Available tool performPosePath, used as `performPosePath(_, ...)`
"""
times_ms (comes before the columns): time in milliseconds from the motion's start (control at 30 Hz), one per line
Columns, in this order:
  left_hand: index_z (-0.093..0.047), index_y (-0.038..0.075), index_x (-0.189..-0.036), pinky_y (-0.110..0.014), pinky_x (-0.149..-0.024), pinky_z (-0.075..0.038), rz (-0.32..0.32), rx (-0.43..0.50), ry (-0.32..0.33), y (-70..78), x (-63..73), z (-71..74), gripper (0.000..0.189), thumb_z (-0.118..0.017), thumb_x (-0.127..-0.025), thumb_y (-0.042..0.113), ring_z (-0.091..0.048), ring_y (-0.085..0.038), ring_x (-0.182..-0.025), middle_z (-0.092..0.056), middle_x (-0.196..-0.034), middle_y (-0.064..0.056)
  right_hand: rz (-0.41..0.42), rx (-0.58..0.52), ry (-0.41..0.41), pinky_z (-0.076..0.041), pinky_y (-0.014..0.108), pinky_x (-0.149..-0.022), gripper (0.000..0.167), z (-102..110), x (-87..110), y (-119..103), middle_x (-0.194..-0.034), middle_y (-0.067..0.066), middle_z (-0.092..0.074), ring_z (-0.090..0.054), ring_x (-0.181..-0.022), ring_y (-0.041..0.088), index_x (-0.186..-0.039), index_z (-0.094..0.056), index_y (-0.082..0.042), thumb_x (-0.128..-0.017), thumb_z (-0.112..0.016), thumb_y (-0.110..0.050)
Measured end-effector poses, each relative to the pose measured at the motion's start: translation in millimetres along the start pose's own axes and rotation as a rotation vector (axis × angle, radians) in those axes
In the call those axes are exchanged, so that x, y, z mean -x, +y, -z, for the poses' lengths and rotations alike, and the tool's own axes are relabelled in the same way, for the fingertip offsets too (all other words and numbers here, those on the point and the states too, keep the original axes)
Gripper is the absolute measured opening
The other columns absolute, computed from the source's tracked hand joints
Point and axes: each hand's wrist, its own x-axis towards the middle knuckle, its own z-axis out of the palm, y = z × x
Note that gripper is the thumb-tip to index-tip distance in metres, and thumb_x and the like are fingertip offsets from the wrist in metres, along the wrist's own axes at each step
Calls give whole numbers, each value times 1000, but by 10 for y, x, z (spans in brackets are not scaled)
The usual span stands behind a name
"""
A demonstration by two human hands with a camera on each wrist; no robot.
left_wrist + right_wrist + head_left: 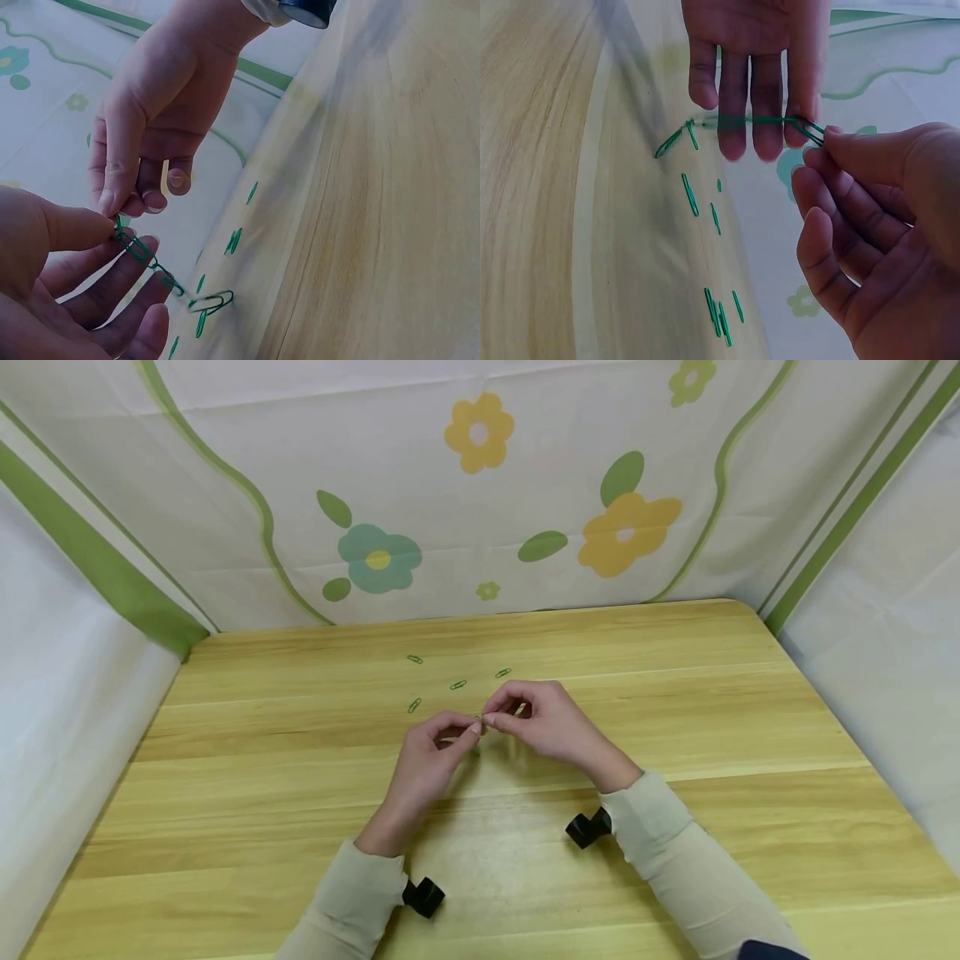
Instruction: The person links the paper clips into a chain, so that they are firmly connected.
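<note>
A short chain of green paper clips hangs from the fingertips of my left hand, which pinches it near its upper end. Its lower clip dangles past the fingers at an angle. My right hand meets the left one over the middle of the table, thumb and forefinger pinching a green paper clip at the chain's end. Fingertips partly cover the spot where this clip meets the chain. In the right wrist view, the other left fingers extend behind the chain.
Several loose green paper clips lie on the wooden table beyond the hands, among them one at the back, one in the middle and one near the left hand. A flowered white cloth hangs along the back edge.
</note>
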Motion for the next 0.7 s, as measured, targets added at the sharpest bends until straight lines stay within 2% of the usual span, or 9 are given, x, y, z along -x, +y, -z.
performPosePath(233,-78,6,-114,-30,-83,-54,-1,19,4,-7,-3,-6,16,-69,-107,18,-70,-28,-101,-80,-108,-11,-16,4,44,-58,33,-77,7,25,-19,49,-98,-1,-77,-69,-87,21,-106,-80,-17,-104,-74,-22)
performPosePath(433,-75,2,-117,-32,-85,-55,4,62,19,-12,5,29,19,-67,-108,17,-70,-26,-98,-79,-107,-15,-46,121,137,-56,36,-82,9,117,-57,214,-99,1,-77,-68,-91,17,-107,-79,-14,-104,-73,-19)
performPosePath(700,-72,-3,-119,-28,-75,-60,27,146,10,-21,6,48,19,-66,-108,12,-75,-26,-92,-76,-109,-23,-134,246,84,-58,38,-87,12,140,-67,439,-104,6,-74,-68,-95,21,-109,-77,-9,-97,-79,-10)
